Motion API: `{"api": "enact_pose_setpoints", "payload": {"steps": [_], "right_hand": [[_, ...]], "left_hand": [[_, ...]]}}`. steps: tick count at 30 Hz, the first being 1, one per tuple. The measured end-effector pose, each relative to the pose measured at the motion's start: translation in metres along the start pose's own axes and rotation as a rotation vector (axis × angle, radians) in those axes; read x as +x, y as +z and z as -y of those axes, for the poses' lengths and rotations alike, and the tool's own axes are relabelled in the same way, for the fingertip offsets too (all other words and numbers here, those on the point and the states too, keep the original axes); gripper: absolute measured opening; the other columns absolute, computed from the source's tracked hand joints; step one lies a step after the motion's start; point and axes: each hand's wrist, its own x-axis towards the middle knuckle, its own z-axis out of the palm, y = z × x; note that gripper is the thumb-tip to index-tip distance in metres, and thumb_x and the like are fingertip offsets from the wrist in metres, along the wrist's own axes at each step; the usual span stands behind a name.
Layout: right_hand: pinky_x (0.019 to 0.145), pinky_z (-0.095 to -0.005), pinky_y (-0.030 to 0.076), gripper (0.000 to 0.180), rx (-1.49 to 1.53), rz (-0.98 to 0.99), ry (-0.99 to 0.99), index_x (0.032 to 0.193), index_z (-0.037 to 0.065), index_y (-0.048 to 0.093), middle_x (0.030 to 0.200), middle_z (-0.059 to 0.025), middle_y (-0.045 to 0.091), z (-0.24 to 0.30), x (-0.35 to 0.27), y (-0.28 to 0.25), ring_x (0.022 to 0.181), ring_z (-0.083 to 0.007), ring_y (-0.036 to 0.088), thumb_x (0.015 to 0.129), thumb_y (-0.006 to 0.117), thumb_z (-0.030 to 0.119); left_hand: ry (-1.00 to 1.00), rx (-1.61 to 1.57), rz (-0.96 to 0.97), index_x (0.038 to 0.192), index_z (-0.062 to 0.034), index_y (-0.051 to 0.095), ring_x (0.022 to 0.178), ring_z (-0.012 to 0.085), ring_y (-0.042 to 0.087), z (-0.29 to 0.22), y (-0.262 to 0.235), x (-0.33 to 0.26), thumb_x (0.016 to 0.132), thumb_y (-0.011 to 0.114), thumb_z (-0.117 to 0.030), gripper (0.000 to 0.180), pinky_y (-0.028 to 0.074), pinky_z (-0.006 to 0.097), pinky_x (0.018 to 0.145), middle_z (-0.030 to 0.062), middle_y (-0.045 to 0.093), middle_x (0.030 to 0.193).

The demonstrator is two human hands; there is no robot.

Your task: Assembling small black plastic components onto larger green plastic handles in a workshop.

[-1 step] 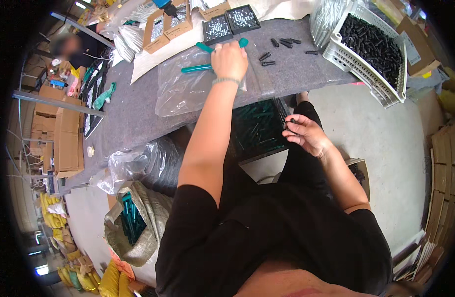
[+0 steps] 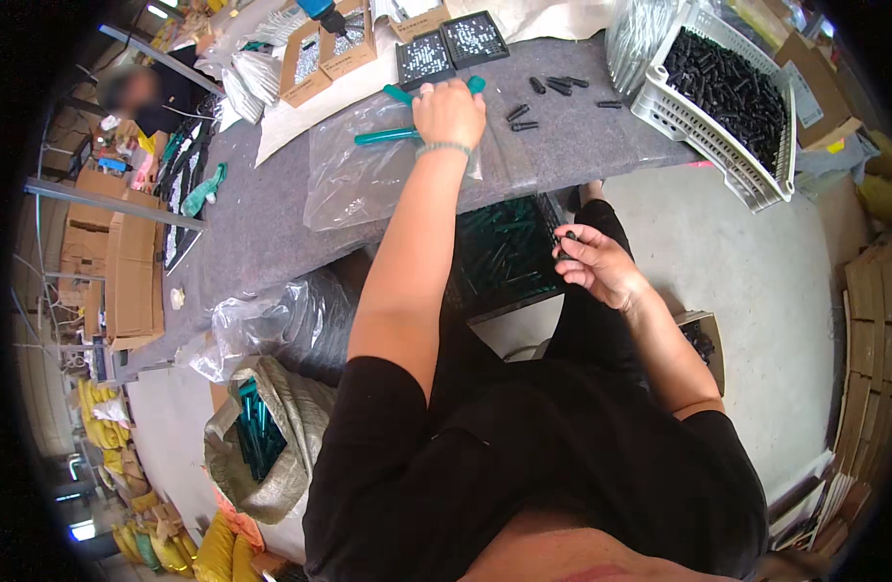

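Your left hand rests knuckles-up on the grey felt table, fingers curled over a teal handle whose ends stick out either side; another teal handle lies just beside it on a clear plastic sheet. Your right hand hangs below the table edge, thumb and fingertips pinching a small black cap. Under it sits a dark crate of teal handles. More loose black caps lie on the felt near your left hand, and a white basket full of them stands to the right.
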Motion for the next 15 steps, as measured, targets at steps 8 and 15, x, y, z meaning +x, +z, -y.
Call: {"api": "enact_pose_setpoints", "payload": {"steps": [8,15], "right_hand": [[0.063,-0.0245,0.051,0.030,0.114,0.112,-0.129,0.120,0.006,0.044,0.089,-0.0063,0.058,0.028,-0.008,0.005,0.073,-0.0146,0.059,0.092,0.052,0.012],[0.060,-0.0205,0.049,0.029,0.128,0.129,-0.167,0.116,0.006,0.054,0.085,-0.0015,0.058,0.046,0.002,0.037,0.072,-0.0117,0.058,0.092,0.056,0.021]], "left_hand": [[-0.072,-0.414,0.162,0.096,-0.0025,0.059,0.098,0.0249,0.057,-0.015,-0.016,-0.027,0.078,0.066,-0.012,0.021,0.044,0.038,0.084,0.0091,0.062,0.099],[-0.342,-1.677,0.182,0.105,-0.0002,0.055,0.087,0.0183,0.059,-0.021,-0.054,-0.104,0.087,0.056,-0.002,0.018,0.048,0.031,0.072,0.0132,0.058,0.113]]}}
